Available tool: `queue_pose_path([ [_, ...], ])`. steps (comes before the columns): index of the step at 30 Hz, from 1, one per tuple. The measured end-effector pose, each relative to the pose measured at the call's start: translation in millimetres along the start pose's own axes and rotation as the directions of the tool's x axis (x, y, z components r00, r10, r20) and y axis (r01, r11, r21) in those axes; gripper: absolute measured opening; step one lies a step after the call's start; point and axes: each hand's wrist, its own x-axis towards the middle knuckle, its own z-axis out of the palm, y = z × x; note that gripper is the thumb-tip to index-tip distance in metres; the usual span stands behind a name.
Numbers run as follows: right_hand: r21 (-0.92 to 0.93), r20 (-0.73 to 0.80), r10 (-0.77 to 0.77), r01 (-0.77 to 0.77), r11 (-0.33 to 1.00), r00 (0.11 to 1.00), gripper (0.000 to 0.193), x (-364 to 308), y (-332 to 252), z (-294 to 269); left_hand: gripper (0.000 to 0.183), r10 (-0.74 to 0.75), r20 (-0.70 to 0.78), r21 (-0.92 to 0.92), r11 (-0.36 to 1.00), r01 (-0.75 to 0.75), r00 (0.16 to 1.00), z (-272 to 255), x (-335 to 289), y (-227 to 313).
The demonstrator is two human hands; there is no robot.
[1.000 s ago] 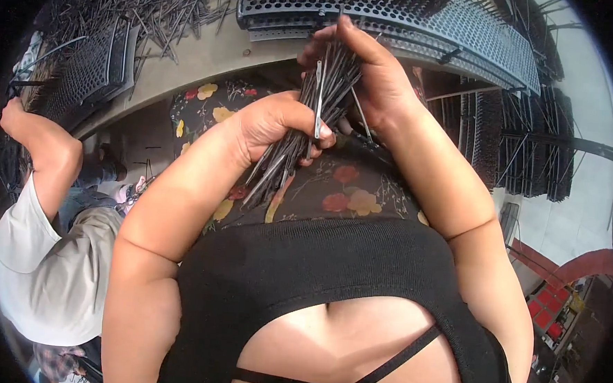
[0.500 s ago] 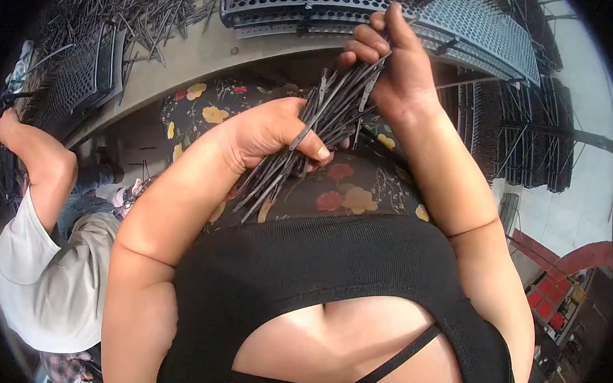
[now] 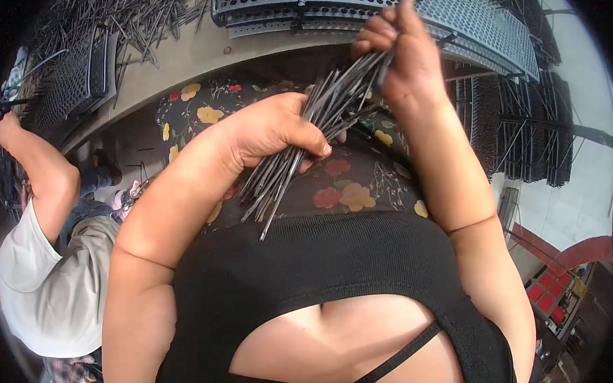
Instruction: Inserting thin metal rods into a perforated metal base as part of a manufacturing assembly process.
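Observation:
A bundle of thin dark metal rods slants over my lap, its lower ends fanned toward my black top. My left hand is wrapped around its middle, thumb across the front. At the upper end, my right hand has its fingers curled in around the tips of some rods, thumb pointing up. Its fingers partly hide those tips, and slight blur keeps me from telling how many rods it grips. Flowered dark cloth covers my lap beneath the bundle.
Beyond my lap runs a table edge with a heap of loose rods at far left. Perforated metal racks stand just past my right hand, another rack at left. Rod-filled racks are at right. A co-worker sits at left.
My right hand has shifted slightly up and to the right. The rods in my left hand have swung a little, with one lower end sticking out farther toward my top.

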Motion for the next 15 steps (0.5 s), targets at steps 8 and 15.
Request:
queue_pose_path([
  [8,0.189,-0.057,-0.025,0.035,0.981,0.998,0.04,4,-39,-4,0.028,-0.019,-0.073,0.148,0.989,0.03,0.997,7,-1,3],
  [15,0.208,-0.042,-0.027,0.035,0.978,0.999,0.043,7,-44,-7,0.041,0.008,-0.076,0.142,0.99,0.003,0.997,4,-2,1],
])
